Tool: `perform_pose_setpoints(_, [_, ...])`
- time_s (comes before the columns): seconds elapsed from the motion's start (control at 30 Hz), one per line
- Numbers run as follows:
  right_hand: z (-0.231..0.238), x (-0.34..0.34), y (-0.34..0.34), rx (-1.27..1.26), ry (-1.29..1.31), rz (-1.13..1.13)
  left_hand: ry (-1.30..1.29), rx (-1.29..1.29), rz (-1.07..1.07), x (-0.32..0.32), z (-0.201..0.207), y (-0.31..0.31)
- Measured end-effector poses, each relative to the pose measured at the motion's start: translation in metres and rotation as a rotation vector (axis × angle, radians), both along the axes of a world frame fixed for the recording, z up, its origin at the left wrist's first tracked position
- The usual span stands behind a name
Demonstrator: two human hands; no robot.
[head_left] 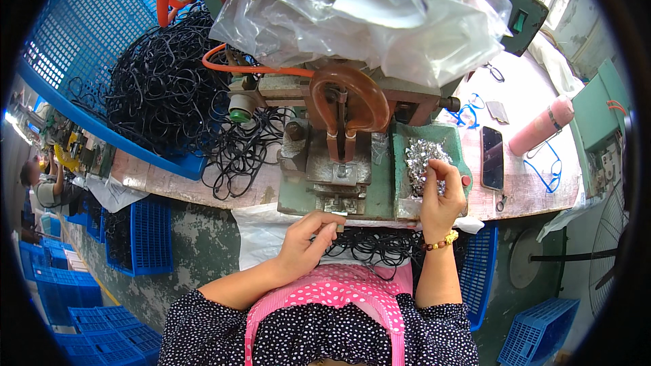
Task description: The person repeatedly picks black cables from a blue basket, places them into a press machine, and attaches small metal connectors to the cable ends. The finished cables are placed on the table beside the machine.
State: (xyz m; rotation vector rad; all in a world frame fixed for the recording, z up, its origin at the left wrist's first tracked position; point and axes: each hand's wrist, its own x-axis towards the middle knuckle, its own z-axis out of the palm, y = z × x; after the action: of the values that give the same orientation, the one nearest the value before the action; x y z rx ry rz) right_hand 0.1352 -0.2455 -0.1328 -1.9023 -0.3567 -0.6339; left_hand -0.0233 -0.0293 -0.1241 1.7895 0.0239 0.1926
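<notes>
My left hand [306,238] is closed in a pinch just in front of the machine's lower die [342,202]. Something small, too small to name, shows at its fingertips. Over the green tray [458,148] to the right, my right hand [444,200] has thumb and forefinger pressed together. Its fingertips touch or hover by a heap of small silvery metal pieces [419,156]; any piece between them cannot be made out. The bench press [339,152] stands between and beyond my hands, with a thick copper-coloured loop [384,105] above its die. Black cords [380,247] lie in my lap.
A blue crate [61,88] with a tangle of black cords [163,88] stands left; more loose cords [247,152] lie beside it. Clear plastic bags [366,17] cover the machine's top. At right are a phone [492,157], a pink bottle [542,126] and a fan [607,251].
</notes>
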Motion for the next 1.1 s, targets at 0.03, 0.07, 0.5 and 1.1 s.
perform_pose_setpoints(0.03, [0.0, 0.0, 0.0, 0.0, -0.005, -0.002, 0.001, -0.003, 0.001, 0.0, -0.001, 0.0])
perform_pose_setpoints(0.07, [0.0, 0.0, 0.0, 0.004, -0.001, 0.0, 0.014, -0.009, 0.0, 0.0, -0.002, 0.001])
perform_pose_setpoints(0.5, [0.0, -0.001, -0.003, -0.002, -0.072, -0.025, -0.082, -0.035, 0.117, -0.004, 0.021, 0.029])
perform_pose_setpoints(1.1, [-0.008, 0.002, 0.0, 0.123, 0.001, 0.047, -0.358, 0.885, 0.47, 0.055, 0.005, 0.13])
